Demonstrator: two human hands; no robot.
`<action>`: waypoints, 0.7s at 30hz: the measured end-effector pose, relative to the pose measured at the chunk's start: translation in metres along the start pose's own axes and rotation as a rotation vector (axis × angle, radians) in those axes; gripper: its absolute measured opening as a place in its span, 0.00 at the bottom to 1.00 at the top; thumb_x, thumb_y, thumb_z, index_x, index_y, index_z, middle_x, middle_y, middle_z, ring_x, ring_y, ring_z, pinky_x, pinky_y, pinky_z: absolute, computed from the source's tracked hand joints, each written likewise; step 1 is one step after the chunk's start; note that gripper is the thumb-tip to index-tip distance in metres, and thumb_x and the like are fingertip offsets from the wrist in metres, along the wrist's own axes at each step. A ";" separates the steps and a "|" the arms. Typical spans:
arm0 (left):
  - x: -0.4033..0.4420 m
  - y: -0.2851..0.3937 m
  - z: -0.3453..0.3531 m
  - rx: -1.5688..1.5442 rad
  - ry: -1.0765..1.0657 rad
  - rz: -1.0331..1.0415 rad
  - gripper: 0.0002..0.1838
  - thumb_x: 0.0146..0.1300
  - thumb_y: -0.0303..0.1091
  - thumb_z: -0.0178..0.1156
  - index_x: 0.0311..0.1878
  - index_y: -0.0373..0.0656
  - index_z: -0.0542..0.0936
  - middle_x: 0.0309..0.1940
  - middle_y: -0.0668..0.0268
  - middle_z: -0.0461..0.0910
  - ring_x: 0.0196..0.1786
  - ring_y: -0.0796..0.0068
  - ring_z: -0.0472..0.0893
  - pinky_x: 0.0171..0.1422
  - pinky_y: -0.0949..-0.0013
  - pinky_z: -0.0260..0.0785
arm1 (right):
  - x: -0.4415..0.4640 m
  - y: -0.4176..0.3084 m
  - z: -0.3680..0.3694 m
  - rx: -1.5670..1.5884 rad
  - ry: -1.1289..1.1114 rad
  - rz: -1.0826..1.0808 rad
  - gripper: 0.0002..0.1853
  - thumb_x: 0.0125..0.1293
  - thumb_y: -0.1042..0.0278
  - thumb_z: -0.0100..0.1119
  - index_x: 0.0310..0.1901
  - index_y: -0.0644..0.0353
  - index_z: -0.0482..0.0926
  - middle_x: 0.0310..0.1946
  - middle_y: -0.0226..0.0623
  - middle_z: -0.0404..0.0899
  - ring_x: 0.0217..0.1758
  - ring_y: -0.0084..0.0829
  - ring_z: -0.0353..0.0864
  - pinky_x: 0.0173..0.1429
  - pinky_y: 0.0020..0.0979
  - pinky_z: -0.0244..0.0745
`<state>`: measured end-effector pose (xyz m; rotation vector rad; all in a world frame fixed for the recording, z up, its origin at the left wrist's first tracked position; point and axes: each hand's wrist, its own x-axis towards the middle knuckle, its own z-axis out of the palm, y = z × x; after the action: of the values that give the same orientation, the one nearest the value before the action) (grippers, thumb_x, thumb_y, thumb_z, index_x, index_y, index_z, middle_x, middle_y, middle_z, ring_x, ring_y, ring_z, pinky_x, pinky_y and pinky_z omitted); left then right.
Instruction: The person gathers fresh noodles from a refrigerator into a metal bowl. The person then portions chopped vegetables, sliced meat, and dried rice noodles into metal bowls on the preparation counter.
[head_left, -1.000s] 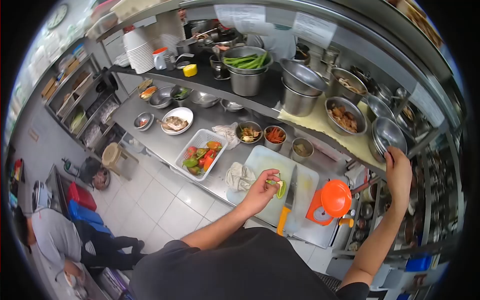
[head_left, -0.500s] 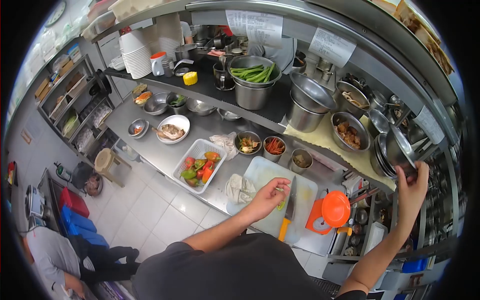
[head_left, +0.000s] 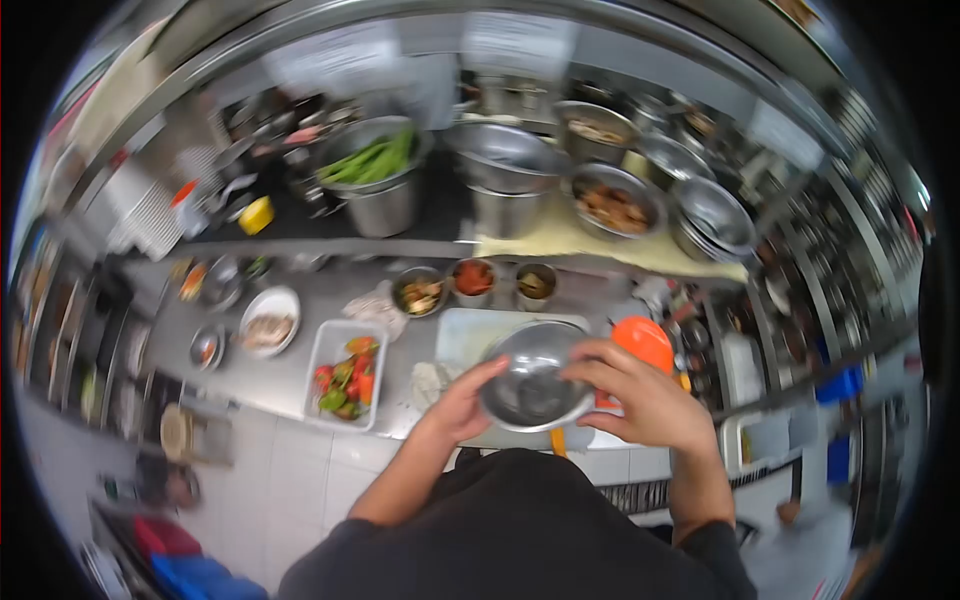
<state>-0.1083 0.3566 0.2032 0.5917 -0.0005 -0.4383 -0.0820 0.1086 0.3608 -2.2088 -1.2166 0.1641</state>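
Note:
A metal mixing bowl (head_left: 535, 380) is held between both my hands, above the cutting board (head_left: 465, 335). My left hand (head_left: 463, 403) grips its left rim, thumb at the edge. From the other side my right hand (head_left: 635, 390) holds the bowl, fingers reaching over its rim. The bowl looks empty inside, though motion blurs it. Below the bowl pokes out the yellow handle (head_left: 558, 442) of a knife whose blade is hidden. An orange kitchen scale (head_left: 643, 340) stands just behind my right hand.
A white basket of peppers (head_left: 345, 375) and a crumpled cloth (head_left: 430, 384) are left of the board. Small containers of cut food (head_left: 472, 281) line its back. On the shelf above stand green beans (head_left: 370, 165), a bowl of brown pieces (head_left: 612, 205) and stacked metal bowls (head_left: 712, 220).
My right hand has brought a metal bowl from the stack at the right down over the cutting board. My left hand has taken hold of it too. The view has turned right.

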 end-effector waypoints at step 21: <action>-0.019 0.014 -0.034 0.162 0.269 0.132 0.20 0.73 0.35 0.58 0.61 0.33 0.75 0.55 0.57 0.82 0.56 0.63 0.83 0.63 0.58 0.75 | 0.130 0.083 -0.122 -0.586 0.299 0.365 0.21 0.62 0.54 0.68 0.52 0.58 0.84 0.48 0.45 0.86 0.54 0.46 0.85 0.56 0.45 0.79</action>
<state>-0.1158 0.3924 0.1847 0.8025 0.1825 -0.2290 0.0990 0.1250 0.4355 -2.8166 -0.7454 -0.4183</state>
